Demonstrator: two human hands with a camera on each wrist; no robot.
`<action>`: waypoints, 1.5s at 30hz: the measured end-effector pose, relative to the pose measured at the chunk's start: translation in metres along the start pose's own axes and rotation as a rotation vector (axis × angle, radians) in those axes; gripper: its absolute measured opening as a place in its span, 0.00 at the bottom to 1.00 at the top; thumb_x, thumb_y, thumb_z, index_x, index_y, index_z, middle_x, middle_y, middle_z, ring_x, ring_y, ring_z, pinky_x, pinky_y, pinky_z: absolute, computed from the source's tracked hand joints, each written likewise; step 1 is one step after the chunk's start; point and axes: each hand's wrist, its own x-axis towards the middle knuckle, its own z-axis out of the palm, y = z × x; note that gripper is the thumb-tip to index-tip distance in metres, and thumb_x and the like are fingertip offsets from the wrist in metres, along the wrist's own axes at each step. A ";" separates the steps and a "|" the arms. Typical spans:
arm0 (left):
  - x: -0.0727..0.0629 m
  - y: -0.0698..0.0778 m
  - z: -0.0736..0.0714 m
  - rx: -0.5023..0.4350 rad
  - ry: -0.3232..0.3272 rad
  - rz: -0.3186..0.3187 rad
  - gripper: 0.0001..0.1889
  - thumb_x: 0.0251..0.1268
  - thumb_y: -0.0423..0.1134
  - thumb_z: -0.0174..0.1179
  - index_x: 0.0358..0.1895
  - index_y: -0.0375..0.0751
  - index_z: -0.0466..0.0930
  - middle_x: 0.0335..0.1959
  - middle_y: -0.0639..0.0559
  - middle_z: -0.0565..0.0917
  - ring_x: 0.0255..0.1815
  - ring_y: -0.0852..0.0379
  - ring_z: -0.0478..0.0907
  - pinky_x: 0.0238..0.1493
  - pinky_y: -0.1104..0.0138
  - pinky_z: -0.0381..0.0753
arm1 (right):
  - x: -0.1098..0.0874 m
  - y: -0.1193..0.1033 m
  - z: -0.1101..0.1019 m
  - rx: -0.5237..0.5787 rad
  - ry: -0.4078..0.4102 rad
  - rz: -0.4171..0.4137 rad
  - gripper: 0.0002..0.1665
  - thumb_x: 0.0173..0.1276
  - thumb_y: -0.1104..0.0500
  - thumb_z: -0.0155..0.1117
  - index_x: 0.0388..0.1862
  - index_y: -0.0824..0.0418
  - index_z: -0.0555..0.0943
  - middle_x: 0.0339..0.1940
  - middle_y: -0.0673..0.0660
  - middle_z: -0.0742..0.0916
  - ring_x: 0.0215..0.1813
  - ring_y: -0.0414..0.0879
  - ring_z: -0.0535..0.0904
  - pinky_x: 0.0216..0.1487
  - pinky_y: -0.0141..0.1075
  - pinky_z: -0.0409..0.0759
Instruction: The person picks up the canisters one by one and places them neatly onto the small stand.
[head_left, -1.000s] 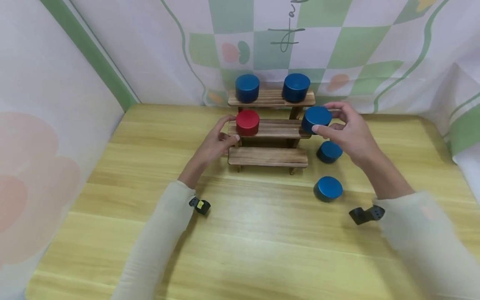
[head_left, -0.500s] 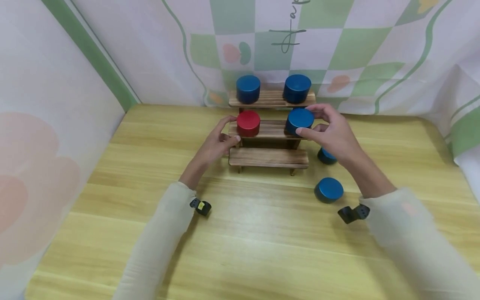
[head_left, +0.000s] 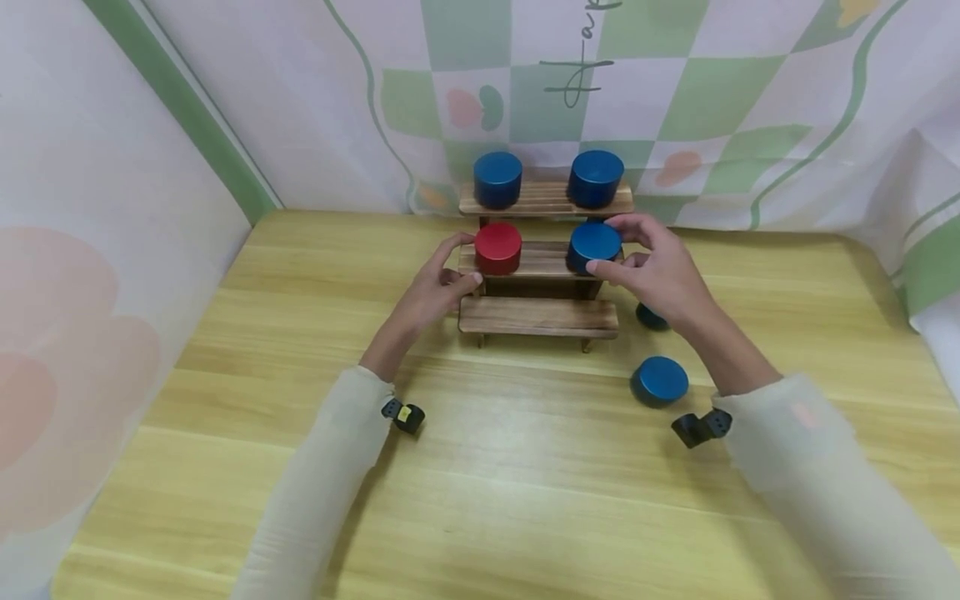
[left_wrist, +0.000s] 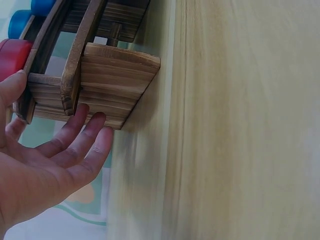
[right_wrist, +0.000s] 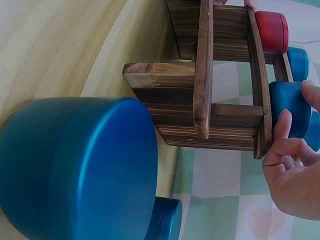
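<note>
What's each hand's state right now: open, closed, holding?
Left hand: thumb and index finger at the red cylinder; whether it grips cannot be told.
Right hand: holding the blue cylinder at the middle shelf's right end.

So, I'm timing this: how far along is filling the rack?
Looks done: two blue tins on the top tier and the red tin on the middle tier.
In hand: the right hand grips another blue tin at the middle tier's right end.
Apparently left: two more blue tins on the table; the bottom tier is bare.
</note>
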 end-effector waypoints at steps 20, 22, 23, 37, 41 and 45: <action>0.000 0.009 -0.002 0.062 0.031 0.002 0.30 0.74 0.43 0.60 0.75 0.61 0.61 0.43 0.41 0.82 0.44 0.46 0.77 0.42 0.51 0.77 | -0.011 0.003 -0.009 0.029 0.055 -0.029 0.39 0.66 0.46 0.72 0.72 0.54 0.68 0.63 0.55 0.76 0.36 0.47 0.79 0.36 0.30 0.75; 0.001 0.010 -0.002 0.059 0.039 0.011 0.30 0.73 0.43 0.61 0.74 0.60 0.62 0.43 0.41 0.82 0.46 0.46 0.78 0.43 0.50 0.78 | -0.015 0.006 -0.013 0.024 0.060 -0.024 0.39 0.67 0.46 0.71 0.72 0.54 0.68 0.62 0.54 0.76 0.36 0.46 0.79 0.36 0.30 0.75; 0.002 0.010 -0.002 0.058 0.043 0.013 0.30 0.73 0.42 0.61 0.75 0.60 0.62 0.44 0.42 0.82 0.47 0.46 0.78 0.44 0.50 0.78 | -0.017 0.008 -0.015 0.013 0.059 -0.018 0.38 0.68 0.45 0.70 0.72 0.53 0.68 0.62 0.54 0.76 0.37 0.46 0.79 0.36 0.30 0.75; 0.000 0.001 0.004 0.020 0.101 0.111 0.31 0.71 0.37 0.63 0.75 0.52 0.65 0.59 0.42 0.76 0.47 0.47 0.79 0.43 0.57 0.81 | -0.068 0.055 -0.052 -0.060 0.055 0.061 0.34 0.73 0.49 0.65 0.73 0.53 0.67 0.62 0.49 0.76 0.42 0.35 0.83 0.42 0.22 0.76; -0.003 -0.001 0.004 -0.005 0.114 0.121 0.32 0.70 0.36 0.63 0.76 0.49 0.65 0.54 0.40 0.79 0.46 0.47 0.82 0.45 0.57 0.82 | -0.084 0.066 -0.057 -0.096 0.035 0.089 0.35 0.73 0.47 0.64 0.74 0.54 0.66 0.64 0.52 0.75 0.43 0.32 0.82 0.41 0.21 0.76; -0.008 -0.003 0.002 -0.016 0.137 0.146 0.33 0.68 0.35 0.64 0.75 0.50 0.65 0.53 0.39 0.79 0.47 0.46 0.82 0.48 0.55 0.82 | -0.098 0.082 -0.060 -0.106 -0.007 0.120 0.35 0.75 0.48 0.63 0.75 0.56 0.64 0.67 0.56 0.73 0.45 0.32 0.81 0.41 0.21 0.75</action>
